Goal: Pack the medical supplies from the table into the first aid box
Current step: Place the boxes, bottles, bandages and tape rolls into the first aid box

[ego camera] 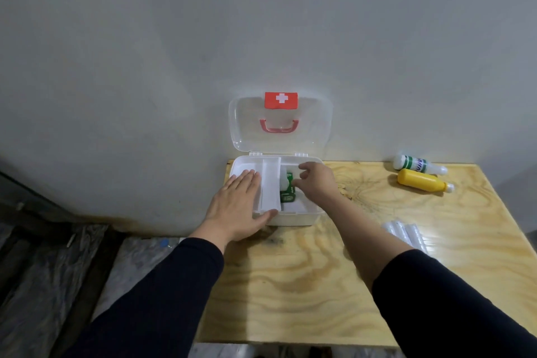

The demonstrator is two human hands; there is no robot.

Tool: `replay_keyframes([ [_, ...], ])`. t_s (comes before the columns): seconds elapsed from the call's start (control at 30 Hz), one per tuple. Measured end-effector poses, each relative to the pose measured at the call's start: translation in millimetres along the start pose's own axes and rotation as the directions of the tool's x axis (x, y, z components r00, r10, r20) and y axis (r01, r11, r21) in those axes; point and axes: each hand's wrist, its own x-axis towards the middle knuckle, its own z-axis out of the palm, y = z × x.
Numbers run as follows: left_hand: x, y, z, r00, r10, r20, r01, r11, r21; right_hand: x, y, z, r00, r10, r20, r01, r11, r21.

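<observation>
Head view, places given from the first aid box
First aid box (293, 219): white, at the far left of the wooden table (305, 285), against the grey wall
Lid (316, 125): clear, standing upright behind the box and leaning on the wall; red patch with a white cross near its top, red handle below it
Inner tray (270, 183): white, narrow, running front to back in the left half of the box
Left hand (236, 206): laid flat, fingers spread, over the box's left front corner; thumb along the front rim
Right hand (316, 183): reaching into the box's right compartment, fingers curled; it seems to pinch the green packet, though the contact is hard to make out
Green packet (287, 192): inside the box, just right of the tray, lying on something white
White bottle (415, 166): green striped label, lying on its side well right of the box, near the wall
Yellow bottle (421, 180): on its side just in front of the white bottle
Clear tubes (406, 234): a pack of pale tubes to the right of the box and nearer the person
</observation>
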Motion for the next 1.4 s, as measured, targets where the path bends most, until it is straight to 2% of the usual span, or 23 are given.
replay_keyframes([
  [0.13, 8, 2, -2, 0.999, -0.032, 0.026, 0.033, 0.999, -0.034, -5, 17, -48, 0.983, -0.042, -0.180, 0.058, 0.995, 0.085],
  [0.23, 10, 0, 3, 0.999, -0.046, 0.022, 0.046, 0.999, -0.007, -4, 53, -87, 0.947, -0.026, -0.321, 0.047, 0.997, 0.057],
  [0.37, 11, -2, 11, 0.997, -0.075, 0.002, 0.075, 0.997, -0.001, 0, 121, -125, 0.906, 0.095, -0.412, -0.101, 0.995, 0.008],
  [0.5, 15, 8, 11, 0.992, -0.120, -0.034, 0.120, 0.993, -0.005, 7, 183, -154, 0.822, 0.255, -0.509, -0.257, 0.964, 0.068],
  [0.57, 17, 9, 14, 0.987, -0.153, -0.042, 0.153, 0.988, 0.005, 12, 206, -164, 0.801, 0.308, -0.514, -0.298, 0.949, 0.104],
  [0.63, 19, 8, 18, 0.984, -0.167, -0.054, 0.168, 0.986, 0.000, 18, 224, -168, 0.813, 0.330, -0.480, -0.304, 0.943, 0.134],
  [0.77, 21, 6, 21, 0.984, -0.173, -0.053, 0.173, 0.985, 0.001, 26, 245, -168, 0.853, 0.278, -0.441, -0.253, 0.960, 0.116],
  [0.93, 19, 10, 21, 0.980, -0.189, -0.060, 0.189, 0.982, -0.011, 21, 257, -157, 0.839, 0.199, -0.507, -0.168, 0.980, 0.108],
  [1.13, 17, 14, 19, 0.981, -0.184, -0.062, 0.183, 0.983, -0.023, -4, 245, -158, 0.838, 0.197, -0.509, -0.061, 0.960, 0.272],
  [1.27, 16, 16, 18, 0.981, -0.181, -0.072, 0.178, 0.983, -0.043, -15, 217, -164, 0.814, 0.197, -0.546, 0.027, 0.926, 0.376],
  [1.4, 15, 17, 14, 0.982, -0.177, -0.068, 0.173, 0.983, -0.060, -23, 176, -165, 0.834, 0.168, -0.526, 0.095, 0.894, 0.437],
])
